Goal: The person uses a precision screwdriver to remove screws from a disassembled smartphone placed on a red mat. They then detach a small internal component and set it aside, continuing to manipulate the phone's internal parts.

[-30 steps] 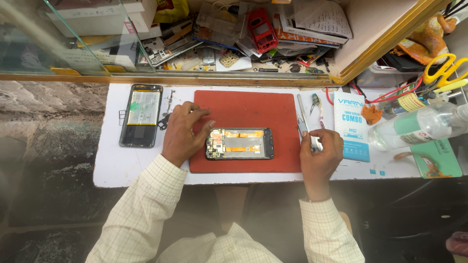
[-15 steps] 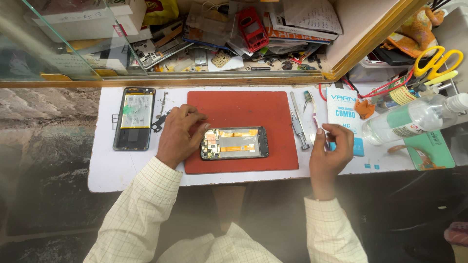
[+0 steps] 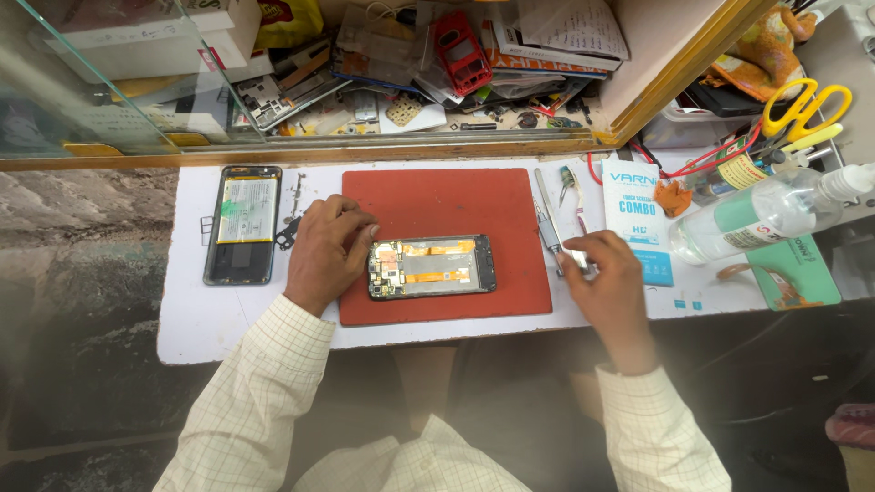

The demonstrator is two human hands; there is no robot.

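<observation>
An opened phone (image 3: 433, 267) with its circuit board and orange flex cables showing lies on a red mat (image 3: 447, 200). My left hand (image 3: 324, 251) rests on the mat's left edge, its fingertips touching the phone's left end. My right hand (image 3: 606, 282) is just off the mat's right edge, its fingers closed around a small metal tool (image 3: 576, 259) on the white table top. A slim metal screwdriver (image 3: 547, 223) lies beside that hand.
A second phone body with its battery exposed (image 3: 241, 223) lies left of the mat, small parts beside it. To the right are a blue-white packet (image 3: 638, 214), a clear bottle (image 3: 761, 219), yellow scissors (image 3: 802, 105) and a green card (image 3: 793, 273). A cluttered shelf (image 3: 437, 55) runs behind.
My right hand moved from the mat's right edge out toward the packet and back, now lower beside the screwdriver. My left hand stayed on the phone's left end.
</observation>
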